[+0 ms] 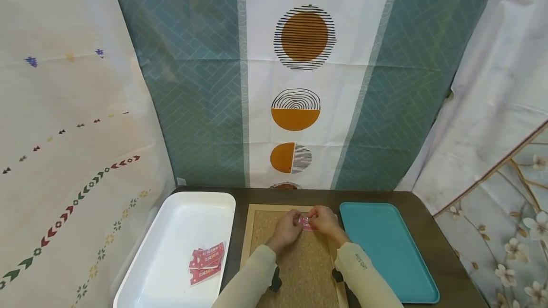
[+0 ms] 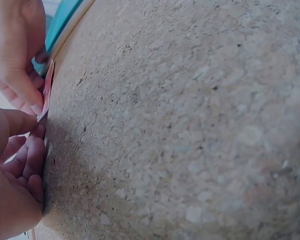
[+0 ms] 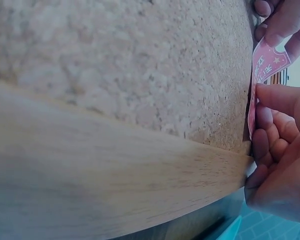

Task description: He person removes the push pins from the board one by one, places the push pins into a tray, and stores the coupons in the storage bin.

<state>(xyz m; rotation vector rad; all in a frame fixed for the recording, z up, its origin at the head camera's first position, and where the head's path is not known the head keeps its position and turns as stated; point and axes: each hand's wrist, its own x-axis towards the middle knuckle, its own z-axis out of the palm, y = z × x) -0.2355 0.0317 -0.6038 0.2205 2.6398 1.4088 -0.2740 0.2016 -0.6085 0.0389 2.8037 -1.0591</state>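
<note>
A small pink paper coupon [image 1: 306, 223] with white print is held just above the far part of a cork board [image 1: 291, 260]. My left hand [image 1: 288, 228] pinches its left end between thumb and fingers. At its right part my right hand [image 1: 325, 221] pinches it, the thumb [image 3: 277, 95] on the printed face and curled fingers behind. In the right wrist view the coupon [image 3: 265, 60] bends slightly between the two hands. From the left wrist camera only its thin edge [image 2: 48, 87] shows beside the cork.
Left of the board stands a white tray [image 1: 171, 232] with several overlapping pink coupons [image 1: 207, 261] in it. A teal tray [image 1: 385, 246] lies to the right. The board has a light wooden frame [image 3: 115, 170] and rests on a dark table [image 1: 428, 222]. Patterned curtains [image 1: 205, 84] hang behind.
</note>
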